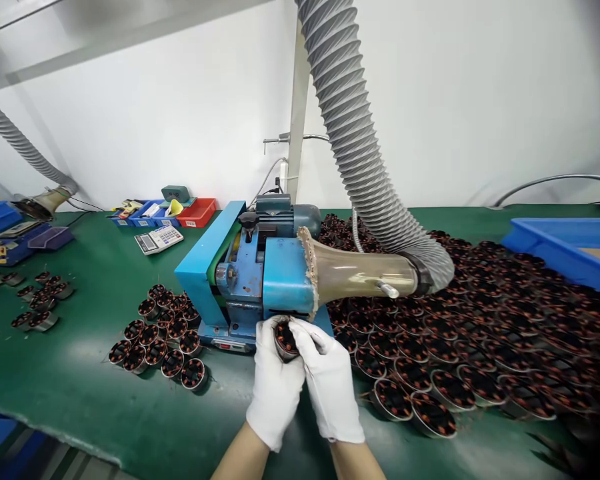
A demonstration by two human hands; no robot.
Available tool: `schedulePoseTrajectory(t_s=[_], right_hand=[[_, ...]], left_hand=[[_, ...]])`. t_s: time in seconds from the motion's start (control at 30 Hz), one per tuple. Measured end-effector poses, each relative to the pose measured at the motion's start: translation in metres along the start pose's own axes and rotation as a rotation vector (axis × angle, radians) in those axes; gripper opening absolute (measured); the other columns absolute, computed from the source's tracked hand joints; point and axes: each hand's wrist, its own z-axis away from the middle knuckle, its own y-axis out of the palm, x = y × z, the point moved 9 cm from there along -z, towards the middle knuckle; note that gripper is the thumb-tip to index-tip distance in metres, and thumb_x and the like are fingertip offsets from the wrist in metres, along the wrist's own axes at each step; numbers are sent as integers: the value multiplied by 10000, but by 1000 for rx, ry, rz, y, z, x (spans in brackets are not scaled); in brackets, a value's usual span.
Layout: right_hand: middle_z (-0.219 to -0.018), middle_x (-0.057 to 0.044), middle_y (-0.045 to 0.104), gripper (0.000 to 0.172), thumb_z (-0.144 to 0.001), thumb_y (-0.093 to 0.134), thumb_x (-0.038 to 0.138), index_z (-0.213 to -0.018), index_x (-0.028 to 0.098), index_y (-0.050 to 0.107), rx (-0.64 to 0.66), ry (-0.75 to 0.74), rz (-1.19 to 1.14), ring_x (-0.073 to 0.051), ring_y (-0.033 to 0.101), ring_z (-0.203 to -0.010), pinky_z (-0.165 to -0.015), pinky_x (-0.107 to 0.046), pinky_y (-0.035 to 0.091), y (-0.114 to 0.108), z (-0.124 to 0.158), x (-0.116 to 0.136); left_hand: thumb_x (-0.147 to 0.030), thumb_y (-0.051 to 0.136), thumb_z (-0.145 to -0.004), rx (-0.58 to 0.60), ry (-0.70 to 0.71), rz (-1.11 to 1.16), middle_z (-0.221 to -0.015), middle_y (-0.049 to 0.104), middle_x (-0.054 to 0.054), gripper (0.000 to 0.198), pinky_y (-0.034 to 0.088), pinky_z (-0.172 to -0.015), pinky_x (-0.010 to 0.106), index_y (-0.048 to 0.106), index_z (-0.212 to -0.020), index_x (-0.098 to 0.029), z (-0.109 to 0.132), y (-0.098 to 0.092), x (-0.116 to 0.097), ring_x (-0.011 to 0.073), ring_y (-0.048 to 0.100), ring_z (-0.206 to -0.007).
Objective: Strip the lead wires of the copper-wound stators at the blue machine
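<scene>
In the head view, a motor stator (285, 341), round with a metal rim, dark middle and copper windings, is held at the front of the blue belt-driven machine (287, 273). My left hand (276, 383), in a white glove, is closed around its left side and underside. My right hand (327, 377), gloved too, has its fingers closed against the stator's upper right edge. Any lead wires between those fingertips are hidden. The stator's far edge sits just below the machine's blue cover, and I cannot tell whether they touch.
Many similar stators (433, 413) cover the green bench (130, 413) to the right; a smaller group (173, 363) stands left of the machine. A grey duct hose (343, 100) joins the machine's funnel (360, 270). A calculator (159, 240), small bins (199, 212) and a blue tray (535, 233) lie further back.
</scene>
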Motion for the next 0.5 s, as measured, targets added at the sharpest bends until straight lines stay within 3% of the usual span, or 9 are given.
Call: schedulePoseTrajectory(t_s=[0.2, 0.3, 0.4, 0.5], right_hand=[[-868, -95, 756, 187, -714, 637, 315, -789, 181, 743, -30, -8, 20, -260, 695, -812, -792, -405, 562, -1, 0, 1], [-887, -94, 752, 193, -755, 611, 319, -809, 191, 745, -25, -51, 134, -258, 697, -812, -776, -396, 569, -4, 16, 7], [-940, -79, 747, 174, -786, 619, 298, -878, 228, 750, 29, -204, 253, -241, 702, -839, -784, -352, 573, -9, 47, 17], [-1027, -71, 733, 219, -818, 602, 293, -993, 255, 729, 103, -343, 240, -230, 693, -919, -819, -312, 564, -15, 75, 22]], left_hand=[[-93, 587, -684, 40, 14, 24, -1036, 576, 57, 377, 449, -919, 337, 537, -1037, -216, -1, 5, -6, 195, 579, -989], [-96, 631, -667, 77, -38, 106, -1035, 594, 50, 391, 448, -909, 321, 548, -1030, -216, 11, -2, -3, 193, 582, -975], [-127, 769, -591, 209, -175, 349, -1031, 628, 40, 483, 460, -856, 293, 583, -1025, -230, 36, -12, 4, 201, 594, -954], [-236, 851, -540, 287, -336, 738, -1008, 649, 23, 575, 460, -755, 252, 603, -1058, -254, 59, -24, 6, 161, 607, -836]])
